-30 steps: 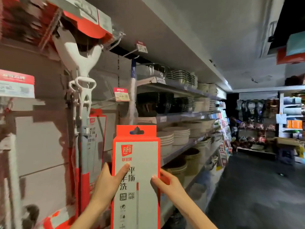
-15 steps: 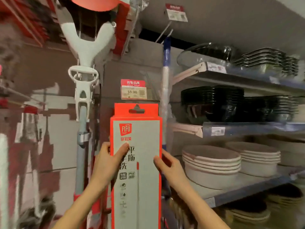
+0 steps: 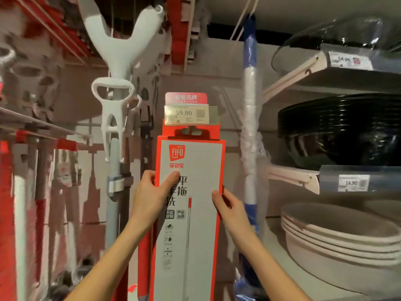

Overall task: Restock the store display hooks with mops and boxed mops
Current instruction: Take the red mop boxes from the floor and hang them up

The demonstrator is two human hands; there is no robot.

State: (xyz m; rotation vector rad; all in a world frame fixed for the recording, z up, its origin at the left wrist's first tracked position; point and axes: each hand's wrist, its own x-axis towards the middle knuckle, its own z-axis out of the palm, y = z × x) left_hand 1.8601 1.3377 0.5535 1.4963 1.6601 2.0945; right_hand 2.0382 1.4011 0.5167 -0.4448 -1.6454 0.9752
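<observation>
Within the last second the boxed mop (image 3: 191, 224) had risen, its top tab (image 3: 210, 133) now just under the price tag (image 3: 186, 114), seemingly threaded on the hook (image 3: 190, 129). The left hand (image 3: 149, 196) and right hand (image 3: 230, 206) clamped its edges, so release looked near.

Boxed mop (image 3: 191, 213) in both hands' grip, beneath price tag (image 3: 187, 114).

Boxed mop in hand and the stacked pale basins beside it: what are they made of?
Boxed mop: looks like matte printed cardboard, with a die-cut hang slot and creased edges. Pale basins: probably plastic, matte, thin-rimmed, closely nested; ceramic not excluded.
</observation>
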